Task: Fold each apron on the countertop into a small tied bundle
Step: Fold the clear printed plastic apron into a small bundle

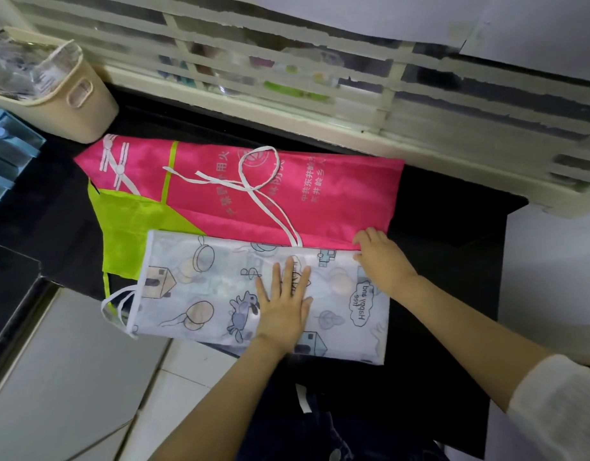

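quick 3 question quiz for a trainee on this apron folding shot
1. True or false: the left hand lies flat on the printed apron.
2. What lies under the printed apron? A the pink and green apron; B a blue towel; C a newspaper.
3. Fill in: the looped white tie rests on the ____ part of the apron beneath.
Key: 1 true; 2 A; 3 pink.
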A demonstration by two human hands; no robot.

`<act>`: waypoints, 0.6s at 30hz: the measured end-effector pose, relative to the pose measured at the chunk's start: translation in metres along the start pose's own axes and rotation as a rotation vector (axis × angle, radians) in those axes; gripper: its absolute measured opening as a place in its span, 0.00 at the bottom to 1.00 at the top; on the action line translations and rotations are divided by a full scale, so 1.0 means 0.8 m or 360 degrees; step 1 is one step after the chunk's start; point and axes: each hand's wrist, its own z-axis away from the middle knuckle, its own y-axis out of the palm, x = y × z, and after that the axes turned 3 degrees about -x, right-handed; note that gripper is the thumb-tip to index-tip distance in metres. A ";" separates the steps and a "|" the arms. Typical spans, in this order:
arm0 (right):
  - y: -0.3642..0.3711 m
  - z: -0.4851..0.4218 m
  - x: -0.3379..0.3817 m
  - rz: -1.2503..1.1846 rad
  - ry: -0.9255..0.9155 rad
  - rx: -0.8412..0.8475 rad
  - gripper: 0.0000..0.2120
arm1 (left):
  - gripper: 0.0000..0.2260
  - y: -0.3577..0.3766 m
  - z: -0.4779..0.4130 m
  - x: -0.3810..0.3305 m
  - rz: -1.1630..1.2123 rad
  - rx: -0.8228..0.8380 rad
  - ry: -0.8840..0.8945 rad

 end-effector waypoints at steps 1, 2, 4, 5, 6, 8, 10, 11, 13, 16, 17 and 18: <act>0.004 0.010 0.001 -0.0015 -0.0066 -0.0065 0.15 | 0.24 0.001 -0.001 0.000 0.0015 -0.0015 -0.0018; 0.008 0.023 0.006 -0.0070 -0.0166 -0.0102 0.18 | 0.24 -0.001 -0.003 -0.002 0.0024 -0.0010 -0.0040; 0.021 0.057 0.020 -0.0134 -0.0429 -0.0111 0.21 | 0.24 -0.003 -0.004 -0.004 0.0035 0.0018 -0.0054; 0.029 0.076 0.025 -0.0098 -0.0518 -0.0063 0.23 | 0.24 -0.003 -0.005 -0.004 0.0033 0.0040 -0.0042; 0.035 0.091 0.027 -0.0038 -0.0543 0.0055 0.25 | 0.24 -0.004 -0.006 -0.005 0.0029 0.0076 -0.0033; 0.045 0.111 0.017 -0.0059 -0.0446 0.0228 0.31 | 0.25 -0.007 -0.008 -0.006 0.0036 0.0214 -0.0063; 0.045 0.116 0.001 -0.0146 -0.0337 0.0292 0.29 | 0.26 -0.011 -0.011 -0.006 -0.0035 0.0281 -0.0071; 0.042 0.118 -0.003 -0.0197 -0.0283 0.0276 0.29 | 0.28 -0.015 -0.013 -0.007 -0.0077 0.0302 -0.0041; 0.037 0.121 -0.003 -0.0324 -0.0174 0.0210 0.31 | 0.32 -0.022 -0.019 -0.006 -0.0063 0.0336 -0.0019; 0.035 0.142 0.005 -0.0459 -0.0026 0.0157 0.39 | 0.25 -0.034 -0.030 -0.014 0.0003 0.0473 -0.0093; 0.036 0.152 0.009 -0.0486 0.0022 0.0168 0.42 | 0.25 -0.040 -0.032 -0.019 0.0037 0.0474 -0.0113; 0.039 0.160 0.015 -0.0493 0.0078 0.0195 0.44 | 0.25 -0.046 -0.032 -0.025 0.0085 0.0431 -0.0136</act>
